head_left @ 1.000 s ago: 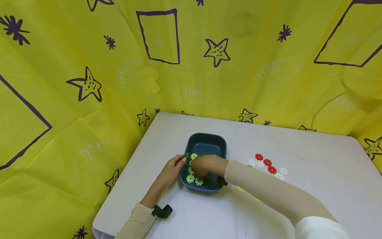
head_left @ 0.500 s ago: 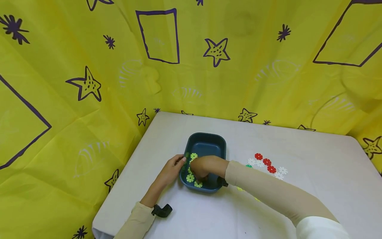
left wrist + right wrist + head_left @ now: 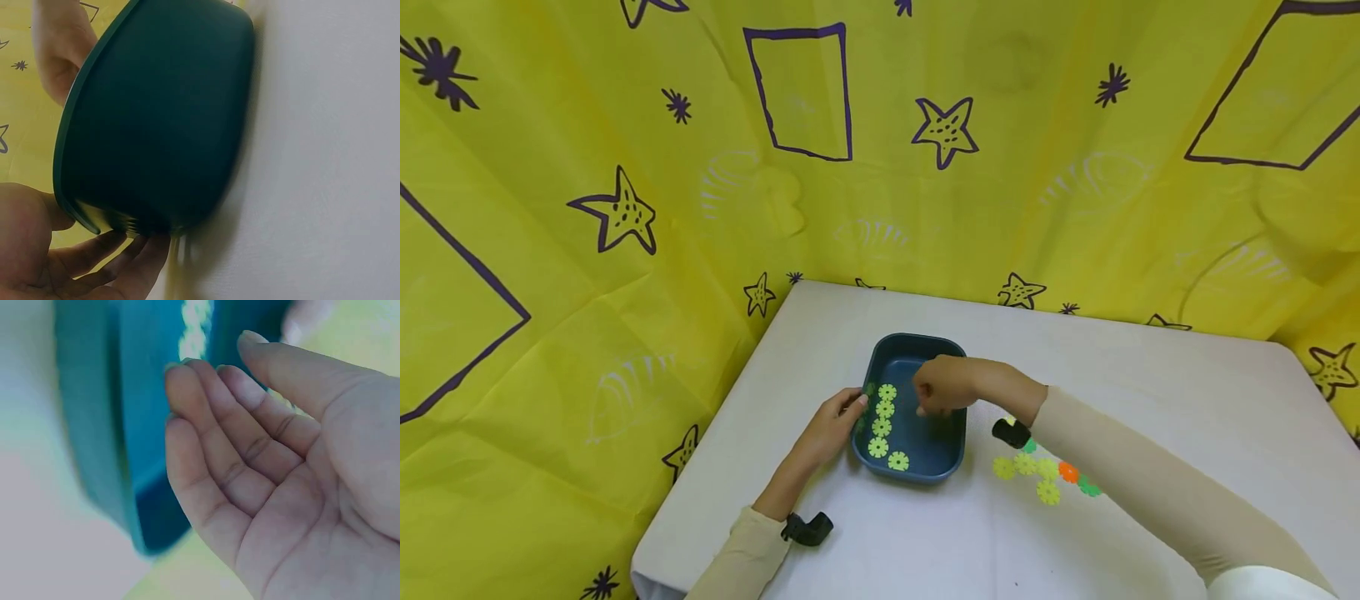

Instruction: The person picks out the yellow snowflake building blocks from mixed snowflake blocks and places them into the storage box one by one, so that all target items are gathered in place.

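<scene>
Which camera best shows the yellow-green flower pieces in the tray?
The head view: it looks into the tray, and five flower pieces stand out, four in a line and one beside its near end. The right wrist view shows them only as a blurred strip; the left wrist view, just the tray's outer wall.

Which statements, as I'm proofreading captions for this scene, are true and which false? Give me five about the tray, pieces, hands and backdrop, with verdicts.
1. Five yellow-green pieces show in the tray. True.
2. The orange piece lies inside the tray. False: it lies on the table, to the right of the tray.
3. The left hand touches the tray. True.
4. The right hand lies flat on the table. False: it is over the tray.
5. The yellow backdrop has star drawings on it. True.
</scene>
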`<state>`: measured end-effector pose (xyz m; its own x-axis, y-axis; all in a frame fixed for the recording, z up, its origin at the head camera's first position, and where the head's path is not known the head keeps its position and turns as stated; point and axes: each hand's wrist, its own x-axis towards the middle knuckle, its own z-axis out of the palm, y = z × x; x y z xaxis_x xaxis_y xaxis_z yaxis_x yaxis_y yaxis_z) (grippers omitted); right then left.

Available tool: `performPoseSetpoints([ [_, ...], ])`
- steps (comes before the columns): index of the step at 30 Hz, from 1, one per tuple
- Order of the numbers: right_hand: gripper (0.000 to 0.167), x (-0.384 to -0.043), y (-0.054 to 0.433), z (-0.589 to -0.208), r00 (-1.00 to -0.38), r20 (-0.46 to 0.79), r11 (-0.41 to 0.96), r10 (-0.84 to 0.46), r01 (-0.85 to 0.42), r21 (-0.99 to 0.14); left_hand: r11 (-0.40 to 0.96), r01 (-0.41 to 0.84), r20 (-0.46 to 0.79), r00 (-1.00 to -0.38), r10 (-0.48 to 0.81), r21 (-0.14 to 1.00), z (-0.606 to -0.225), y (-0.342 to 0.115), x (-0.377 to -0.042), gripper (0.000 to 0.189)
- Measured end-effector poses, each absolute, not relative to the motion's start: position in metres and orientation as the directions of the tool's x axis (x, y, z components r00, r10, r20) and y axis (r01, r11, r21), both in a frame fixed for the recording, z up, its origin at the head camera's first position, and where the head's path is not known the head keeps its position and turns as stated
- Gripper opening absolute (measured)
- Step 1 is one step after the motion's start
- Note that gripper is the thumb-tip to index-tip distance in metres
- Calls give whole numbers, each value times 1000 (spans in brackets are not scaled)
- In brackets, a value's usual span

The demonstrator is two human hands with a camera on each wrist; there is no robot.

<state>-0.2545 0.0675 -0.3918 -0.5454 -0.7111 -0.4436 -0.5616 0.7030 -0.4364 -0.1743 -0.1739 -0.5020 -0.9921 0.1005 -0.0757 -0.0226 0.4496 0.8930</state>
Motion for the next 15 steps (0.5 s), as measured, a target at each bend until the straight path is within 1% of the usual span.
performPoseSetpoints([
  [4, 19, -261, 110, -378, -577, -386, 689, -719, -524, -500, 447, -26, -80, -992, 101, 894, -502, -173, -174, 52],
  [7, 21, -257, 141, -372, -613, -364, 697, -701, -482, -531, 446, -22, -76, -992, 103, 895, -502, -173, -173, 51],
  [11, 17, -246, 176, -377, -661, -361, 722, -658, -415, -554, 446, -13, -68, -992, 108, 895, -503, -174, -173, 50],
  [15, 12, -232, 204, -393, -691, -342, 723, -637, -381, -577, 444, -23, -74, -992, 98, 896, -502, -174, -174, 52],
])
